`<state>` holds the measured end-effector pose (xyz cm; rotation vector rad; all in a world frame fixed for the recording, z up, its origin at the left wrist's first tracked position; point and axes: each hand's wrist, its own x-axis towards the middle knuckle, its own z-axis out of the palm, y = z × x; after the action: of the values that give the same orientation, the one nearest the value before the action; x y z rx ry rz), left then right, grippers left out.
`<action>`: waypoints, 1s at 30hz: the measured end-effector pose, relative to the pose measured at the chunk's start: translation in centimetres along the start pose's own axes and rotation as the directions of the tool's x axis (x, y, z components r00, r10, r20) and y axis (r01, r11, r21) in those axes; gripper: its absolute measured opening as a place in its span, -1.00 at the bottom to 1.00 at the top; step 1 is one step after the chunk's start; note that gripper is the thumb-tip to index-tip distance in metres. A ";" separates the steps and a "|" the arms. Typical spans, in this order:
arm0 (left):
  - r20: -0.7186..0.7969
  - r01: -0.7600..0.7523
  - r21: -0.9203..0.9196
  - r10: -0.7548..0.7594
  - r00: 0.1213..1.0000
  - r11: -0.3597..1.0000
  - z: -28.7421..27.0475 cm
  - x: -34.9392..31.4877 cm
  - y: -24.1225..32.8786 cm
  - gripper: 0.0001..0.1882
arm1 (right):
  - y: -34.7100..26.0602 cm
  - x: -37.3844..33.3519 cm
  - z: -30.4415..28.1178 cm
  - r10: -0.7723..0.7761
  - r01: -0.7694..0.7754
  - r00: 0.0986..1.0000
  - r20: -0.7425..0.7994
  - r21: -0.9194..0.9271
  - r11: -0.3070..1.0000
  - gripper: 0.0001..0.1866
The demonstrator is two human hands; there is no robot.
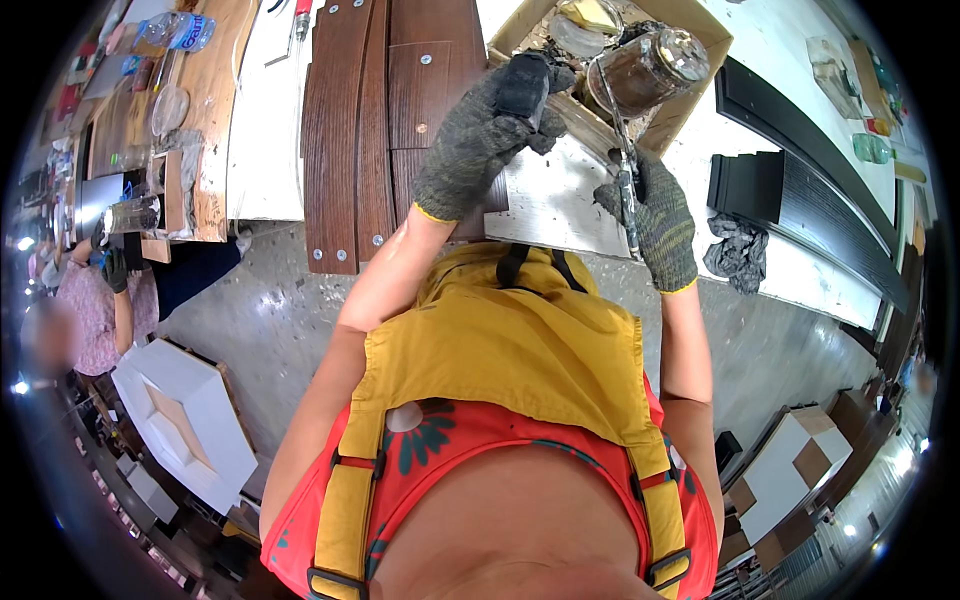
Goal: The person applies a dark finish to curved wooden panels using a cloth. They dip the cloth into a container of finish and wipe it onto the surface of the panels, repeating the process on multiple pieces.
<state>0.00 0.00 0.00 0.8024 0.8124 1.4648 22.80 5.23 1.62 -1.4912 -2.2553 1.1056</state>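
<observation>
Both my hands wear dark grey knitted gloves with yellow cuffs. My left hand (487, 135) grips a small black block (522, 88) at the near left corner of a shallow box (690, 105). The fingers of my right hand (655, 210) are closed around a slim, stick-like tool (628, 185), whose thin shaft points up toward the box. Inside the box, a glass jar (640, 78) with brown contents leans on its side, partly behind the shaft. A round clear container (578, 38) sits beside it among dark scraps. Left of my left hand lie dark brown wooden panels (345, 130) with screw heads.
Black curved panels (820, 150) and a crumpled dark cloth (737, 253) lie on the white table at right. A red-handled screwdriver (302, 18) is at the upper left. Another gloved person (110, 295) stands at a wooden bench (212, 120) with a plastic bottle (178, 32).
</observation>
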 end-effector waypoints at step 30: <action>0.122 -0.120 0.633 0.055 0.991 0.765 -0.6 1.3 0.8 -0.40 | 0.2 0.4 -4.0 -0.437 0.372 0.896 -0.083 -0.397 0.839 -0.32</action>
<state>-0.99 1.21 0.43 1.4330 1.2418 1.2086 25.00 7.46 4.19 -1.0749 -2.5850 0.4236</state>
